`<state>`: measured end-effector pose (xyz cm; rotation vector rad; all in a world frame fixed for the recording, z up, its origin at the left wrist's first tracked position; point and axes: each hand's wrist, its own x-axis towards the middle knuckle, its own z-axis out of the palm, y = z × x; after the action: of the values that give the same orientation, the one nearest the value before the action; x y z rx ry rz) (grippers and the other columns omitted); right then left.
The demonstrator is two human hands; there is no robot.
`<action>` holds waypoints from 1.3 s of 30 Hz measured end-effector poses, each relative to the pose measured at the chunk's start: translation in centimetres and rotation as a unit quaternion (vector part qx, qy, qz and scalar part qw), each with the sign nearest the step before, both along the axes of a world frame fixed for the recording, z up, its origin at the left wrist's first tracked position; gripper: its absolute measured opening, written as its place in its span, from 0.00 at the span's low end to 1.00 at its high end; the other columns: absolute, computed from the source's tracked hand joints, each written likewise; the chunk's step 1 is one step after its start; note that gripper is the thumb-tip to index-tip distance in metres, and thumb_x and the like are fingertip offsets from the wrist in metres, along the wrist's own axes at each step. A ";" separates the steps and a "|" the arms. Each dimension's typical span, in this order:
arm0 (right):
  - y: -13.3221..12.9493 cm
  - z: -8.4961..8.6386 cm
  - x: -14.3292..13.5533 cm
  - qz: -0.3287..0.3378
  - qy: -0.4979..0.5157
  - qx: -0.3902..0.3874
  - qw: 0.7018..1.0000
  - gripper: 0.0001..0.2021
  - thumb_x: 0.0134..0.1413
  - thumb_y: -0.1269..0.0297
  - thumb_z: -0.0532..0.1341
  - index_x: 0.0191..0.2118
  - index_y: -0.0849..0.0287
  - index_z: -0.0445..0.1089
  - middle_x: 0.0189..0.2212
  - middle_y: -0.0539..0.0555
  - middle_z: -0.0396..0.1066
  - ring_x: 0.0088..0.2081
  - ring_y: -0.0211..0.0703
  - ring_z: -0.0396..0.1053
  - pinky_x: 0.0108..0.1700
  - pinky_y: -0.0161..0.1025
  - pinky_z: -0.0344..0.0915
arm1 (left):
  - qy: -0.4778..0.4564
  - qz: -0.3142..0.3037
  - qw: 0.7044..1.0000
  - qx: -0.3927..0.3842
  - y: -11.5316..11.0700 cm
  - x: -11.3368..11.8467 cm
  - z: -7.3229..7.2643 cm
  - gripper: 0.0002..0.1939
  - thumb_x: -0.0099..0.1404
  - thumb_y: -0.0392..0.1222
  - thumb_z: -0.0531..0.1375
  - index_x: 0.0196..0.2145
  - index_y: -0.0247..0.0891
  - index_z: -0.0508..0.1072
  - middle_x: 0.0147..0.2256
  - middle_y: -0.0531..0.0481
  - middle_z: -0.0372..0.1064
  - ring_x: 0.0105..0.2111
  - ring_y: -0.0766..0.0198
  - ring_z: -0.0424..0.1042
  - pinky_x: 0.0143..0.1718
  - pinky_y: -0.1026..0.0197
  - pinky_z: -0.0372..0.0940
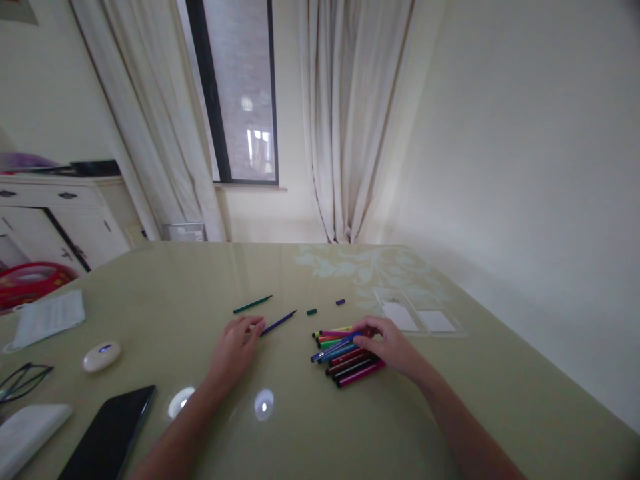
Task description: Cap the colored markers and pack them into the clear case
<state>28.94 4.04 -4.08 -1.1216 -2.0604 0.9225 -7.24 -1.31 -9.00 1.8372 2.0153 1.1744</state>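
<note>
My left hand (236,348) rests low over the table, thumb and fingers closed at the rear end of an uncapped dark blue marker (279,323), whose tip points away to the right. Just beyond it lies an uncapped green marker (253,305). A green cap (311,312) and a dark purple cap (341,302) lie apart on the table. My right hand (384,341) is at a pile of capped markers (350,367) in several colours. Its thumb and fingers pinch a blue marker (334,349) on top of the pile; the fingers hide that marker's far end.
A clear plastic case (423,320) lies open behind my right hand. At left on the glossy table (300,427) are a black phone (113,433), a white mouse-like object (101,357), glasses (25,381), a white object (33,433) and a face mask (49,319). A wall stands at right.
</note>
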 end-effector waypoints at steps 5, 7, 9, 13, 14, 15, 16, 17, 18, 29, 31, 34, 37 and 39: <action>0.5 -0.7 0.3 0.024 -0.028 0.028 0.999 0.10 0.55 0.58 0.69 0.41 0.56 0.81 0.42 0.56 0.76 0.41 0.48 0.73 0.44 0.42 0.69 | 0.100 -0.012 0.994 -0.031 0.0 0.3 -0.4 0.17 0.68 0.52 0.57 0.44 0.40 0.79 0.45 0.43 0.76 0.49 0.50 0.73 0.54 0.49 0.66; 1.2 -0.9 -0.6 -0.012 -0.029 0.062 0.998 0.10 0.59 0.58 0.66 0.42 0.56 0.80 0.42 0.57 0.76 0.38 0.46 0.73 0.43 0.42 0.69 | 0.106 -0.017 0.993 -0.043 0.0 0.6 -0.1 0.14 0.69 0.49 0.56 0.41 0.40 0.79 0.43 0.43 0.76 0.47 0.50 0.73 0.51 0.50 0.66; 2.6 -1.1 -1.9 -0.059 -0.048 0.103 0.992 0.10 0.62 0.62 0.62 0.42 0.57 0.79 0.40 0.57 0.76 0.36 0.44 0.72 0.43 0.42 0.70 | 0.092 -0.017 0.995 -0.041 0.0 0.7 0.1 0.14 0.69 0.48 0.55 0.39 0.40 0.78 0.42 0.44 0.76 0.45 0.50 0.74 0.49 0.50 0.66; 6.5 -1.4 -4.7 -0.099 -0.144 0.156 0.972 0.14 0.58 0.73 0.61 0.48 0.58 0.78 0.49 0.62 0.76 0.50 0.50 0.72 0.56 0.44 0.66 | 0.025 -0.012 1.000 -0.014 -0.2 0.5 0.4 0.15 0.69 0.49 0.55 0.40 0.40 0.78 0.38 0.45 0.76 0.38 0.54 0.75 0.44 0.53 0.68; 7.2 -1.4 -5.1 -0.099 -0.174 0.151 0.968 0.14 0.56 0.74 0.61 0.46 0.58 0.79 0.49 0.62 0.76 0.51 0.52 0.72 0.57 0.45 0.65 | 0.002 -0.009 1.000 -0.006 -0.2 0.5 0.5 0.15 0.69 0.50 0.55 0.40 0.40 0.78 0.37 0.46 0.77 0.36 0.55 0.75 0.42 0.54 0.68; 7.8 -1.3 -5.5 -0.100 -0.197 0.145 0.965 0.12 0.55 0.75 0.62 0.42 0.58 0.80 0.47 0.62 0.78 0.51 0.53 0.72 0.57 0.46 0.64 | -0.020 -0.006 1.000 0.002 -0.3 0.6 0.6 0.16 0.69 0.51 0.55 0.41 0.40 0.78 0.36 0.47 0.77 0.34 0.56 0.74 0.40 0.55 0.68; 8.1 -1.2 -5.7 -0.100 -0.210 0.137 0.963 0.10 0.54 0.75 0.63 0.38 0.58 0.80 0.44 0.62 0.79 0.49 0.55 0.73 0.55 0.46 0.65 | -0.043 -0.004 0.999 0.008 -0.4 0.7 0.8 0.16 0.69 0.52 0.55 0.42 0.41 0.78 0.36 0.47 0.77 0.32 0.57 0.74 0.38 0.56 0.68; 8.1 -1.0 -5.7 -0.101 -0.215 0.130 0.963 0.08 0.54 0.74 0.63 0.35 0.58 0.80 0.41 0.62 0.80 0.47 0.55 0.74 0.54 0.46 0.66 | -0.065 -0.005 0.998 0.014 -0.4 0.8 0.9 0.16 0.69 0.53 0.56 0.42 0.41 0.79 0.35 0.48 0.78 0.31 0.57 0.74 0.36 0.56 0.68; 7.9 -0.8 -5.6 -0.104 -0.216 0.128 0.962 0.07 0.55 0.73 0.63 0.33 0.58 0.79 0.39 0.61 0.80 0.45 0.55 0.75 0.52 0.46 0.67 | -0.090 -0.008 0.996 0.019 -0.5 1.1 1.1 0.17 0.68 0.54 0.57 0.42 0.42 0.79 0.35 0.48 0.79 0.31 0.58 0.75 0.36 0.57 0.69; -1.2 -1.5 -2.9 -0.074 0.181 -0.022 0.980 0.13 0.56 0.53 0.69 0.39 0.57 0.78 0.34 0.54 0.79 0.37 0.46 0.77 0.41 0.40 0.72 | -0.343 -0.099 0.934 -0.031 -1.4 5.3 2.3 0.19 0.55 0.54 0.70 0.40 0.40 0.83 0.39 0.45 0.83 0.39 0.54 0.81 0.45 0.54 0.75; -1.5 -1.6 -3.0 -0.063 0.210 -0.060 0.974 0.14 0.54 0.52 0.71 0.38 0.57 0.79 0.34 0.54 0.79 0.38 0.47 0.77 0.42 0.40 0.72 | -0.344 -0.105 0.932 -0.052 -1.8 5.6 2.6 0.19 0.55 0.53 0.70 0.40 0.40 0.83 0.40 0.45 0.83 0.41 0.53 0.82 0.47 0.54 0.75; -1.5 -1.6 -3.2 -0.057 0.225 -0.081 0.969 0.14 0.51 0.53 0.72 0.38 0.57 0.80 0.35 0.54 0.80 0.38 0.47 0.77 0.42 0.41 0.73 | -0.340 -0.108 0.932 -0.065 -2.1 5.7 2.7 0.18 0.56 0.53 0.69 0.41 0.40 0.83 0.42 0.44 0.83 0.42 0.52 0.82 0.47 0.53 0.76; -1.6 -1.6 -3.3 -0.058 0.215 -0.082 0.971 0.13 0.50 0.54 0.73 0.38 0.57 0.80 0.34 0.53 0.80 0.37 0.47 0.77 0.40 0.41 0.73 | -0.332 -0.107 0.935 -0.069 -2.2 5.7 2.6 0.19 0.56 0.54 0.69 0.41 0.40 0.83 0.42 0.44 0.83 0.43 0.52 0.82 0.47 0.53 0.76; -1.8 -1.5 -3.4 -0.053 0.221 -0.086 0.970 0.13 0.50 0.55 0.73 0.38 0.57 0.80 0.34 0.53 0.79 0.37 0.46 0.77 0.40 0.40 0.73 | -0.327 -0.105 0.936 -0.073 -2.3 5.7 2.6 0.19 0.56 0.54 0.69 0.42 0.41 0.83 0.43 0.44 0.83 0.43 0.51 0.82 0.47 0.53 0.77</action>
<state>25.58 2.21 -5.61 -0.9924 -1.5699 1.1924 -1.53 -3.62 -6.40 1.3049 1.4481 1.3021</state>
